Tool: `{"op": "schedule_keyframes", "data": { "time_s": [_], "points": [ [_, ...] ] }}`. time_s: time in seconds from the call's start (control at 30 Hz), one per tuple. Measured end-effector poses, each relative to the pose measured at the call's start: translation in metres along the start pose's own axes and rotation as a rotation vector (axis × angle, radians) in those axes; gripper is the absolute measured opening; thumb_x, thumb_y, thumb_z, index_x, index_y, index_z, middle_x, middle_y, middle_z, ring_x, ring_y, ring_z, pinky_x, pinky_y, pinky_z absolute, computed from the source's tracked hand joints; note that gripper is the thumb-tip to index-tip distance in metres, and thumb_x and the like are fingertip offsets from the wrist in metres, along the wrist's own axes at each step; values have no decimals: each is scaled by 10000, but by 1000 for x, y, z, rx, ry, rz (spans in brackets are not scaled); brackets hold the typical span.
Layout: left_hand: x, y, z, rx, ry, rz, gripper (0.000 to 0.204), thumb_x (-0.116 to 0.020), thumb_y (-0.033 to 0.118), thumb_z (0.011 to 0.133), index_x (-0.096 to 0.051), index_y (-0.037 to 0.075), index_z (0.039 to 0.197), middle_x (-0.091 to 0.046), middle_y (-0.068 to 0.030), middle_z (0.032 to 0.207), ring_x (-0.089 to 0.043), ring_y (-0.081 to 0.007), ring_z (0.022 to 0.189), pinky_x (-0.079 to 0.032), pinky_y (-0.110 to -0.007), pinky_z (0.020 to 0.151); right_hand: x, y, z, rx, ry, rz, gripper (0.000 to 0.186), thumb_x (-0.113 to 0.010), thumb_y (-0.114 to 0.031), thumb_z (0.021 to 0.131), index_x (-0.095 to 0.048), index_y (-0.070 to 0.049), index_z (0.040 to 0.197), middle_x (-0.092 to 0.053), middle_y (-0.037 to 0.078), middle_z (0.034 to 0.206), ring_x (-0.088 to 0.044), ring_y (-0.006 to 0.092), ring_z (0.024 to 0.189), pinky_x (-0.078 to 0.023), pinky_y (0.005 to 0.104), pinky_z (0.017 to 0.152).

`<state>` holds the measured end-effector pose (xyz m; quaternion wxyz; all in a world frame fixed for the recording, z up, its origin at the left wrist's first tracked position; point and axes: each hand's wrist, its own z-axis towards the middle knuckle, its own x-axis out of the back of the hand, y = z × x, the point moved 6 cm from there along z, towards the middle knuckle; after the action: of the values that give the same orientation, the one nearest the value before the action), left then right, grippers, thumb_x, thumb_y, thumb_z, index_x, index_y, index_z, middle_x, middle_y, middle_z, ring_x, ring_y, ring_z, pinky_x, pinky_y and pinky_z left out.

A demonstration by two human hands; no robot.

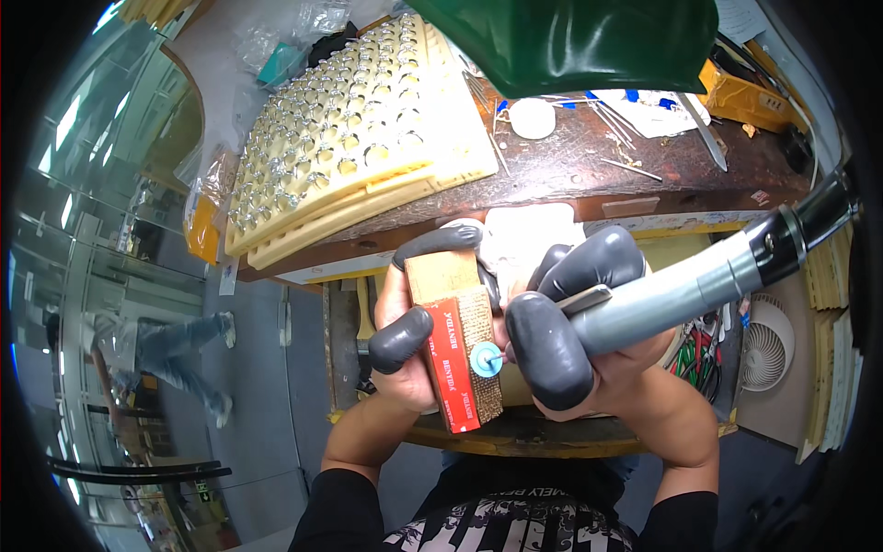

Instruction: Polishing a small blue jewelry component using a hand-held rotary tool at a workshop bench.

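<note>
My left hand [402, 342], with black rubber covers on its fingers, is closed around a small oblong block [451, 359]. Red printed tape wraps its face, and one long side is brown and rough. In my right hand [550, 354], its fingers also covered in black, lies a grey rotary handpiece [667, 299]. A small light-blue disc [486, 359] is mounted at the tool's tip. The disc sits against or right beside the block's rough side; I cannot tell whether they touch. Behind my hands is a bright white patch [529, 235].
A pale yellow tray [359, 198] of silvery rings stands on the dark workbench [570, 175]. A green sheet [579, 41] hangs over the back. Thin metal tools, a white round piece [533, 119] and an orange box [747, 97] lie behind. A fan [766, 340] stands right; a person [170, 354] is left.
</note>
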<state>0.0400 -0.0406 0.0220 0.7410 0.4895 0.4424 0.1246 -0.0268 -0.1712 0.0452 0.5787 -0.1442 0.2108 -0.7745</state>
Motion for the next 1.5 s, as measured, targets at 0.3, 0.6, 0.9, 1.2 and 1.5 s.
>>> {"op": "schedule_keyframes", "data": {
  "time_s": [0.3,0.6,0.9,1.2,1.5],
  "points": [
    [-1,-1,2,-57,91,10,690,-576,329,888,-321,2,1440,-563,-201,1075,-660,-275,840,-599,-411,711,-1,-1,9,79,56,-25,316,-670,98,821,-544,41,1105,-601,165,846,-611,170,616,-476,273,480],
    [6,-2,-1,-44,55,64,682,-569,336,889,-323,3,1431,-575,-209,1059,-671,-276,821,-602,-418,675,-2,0,6,93,33,-77,331,-705,88,784,-563,40,1079,-601,144,817,-600,166,598,-462,288,477],
    [1,-1,1,-31,0,-10,667,-563,322,903,-319,0,1434,-572,-231,1086,-666,-293,857,-593,-431,734,1,-2,6,60,45,-82,298,-654,84,832,-541,23,1101,-615,156,826,-610,164,603,-469,277,467],
    [2,-2,0,-38,-31,-29,661,-568,318,906,-318,14,1436,-570,-216,1082,-667,-296,854,-596,-440,721,-2,-3,9,74,37,-1,191,-636,100,833,-558,49,1000,-585,149,808,-586,159,566,-451,275,461],
    [6,-2,-1,-2,4,-2,657,-589,320,900,-334,22,1427,-557,-201,1106,-654,-296,912,-601,-442,761,0,-2,10,92,80,-27,219,-644,101,827,-571,47,1026,-589,157,799,-592,166,576,-455,284,467]
  ]
}}
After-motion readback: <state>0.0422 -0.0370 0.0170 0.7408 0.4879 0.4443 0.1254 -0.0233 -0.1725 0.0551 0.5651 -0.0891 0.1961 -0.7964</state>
